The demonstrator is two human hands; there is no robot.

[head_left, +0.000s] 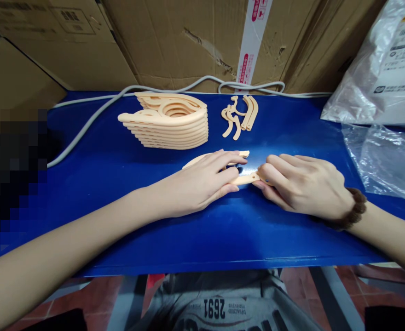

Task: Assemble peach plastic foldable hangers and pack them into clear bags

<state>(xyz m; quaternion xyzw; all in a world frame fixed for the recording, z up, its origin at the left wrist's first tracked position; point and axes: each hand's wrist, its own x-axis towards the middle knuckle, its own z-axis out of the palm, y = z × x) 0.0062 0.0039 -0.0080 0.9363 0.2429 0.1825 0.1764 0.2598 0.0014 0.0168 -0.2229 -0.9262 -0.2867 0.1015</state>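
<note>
A beige plastic folding hanger lies low over the blue table between my hands. My left hand is closed on it from above, its thumb and fingers along the near bar, and covers much of it. My right hand pinches the right end of that near bar beside a small round hole. What my right fingers hold there is mostly hidden, though a bit of beige shows under them. Behind my left hand stands a neat stack of folded hangers. Loose hanger parts, hooks and curved arms, lie beyond the gap between my hands.
Cardboard boxes line the back of the blue table. A white cable runs along the back and down the left. Clear plastic bags with labels fill the right side. The table's front edge is close to my body.
</note>
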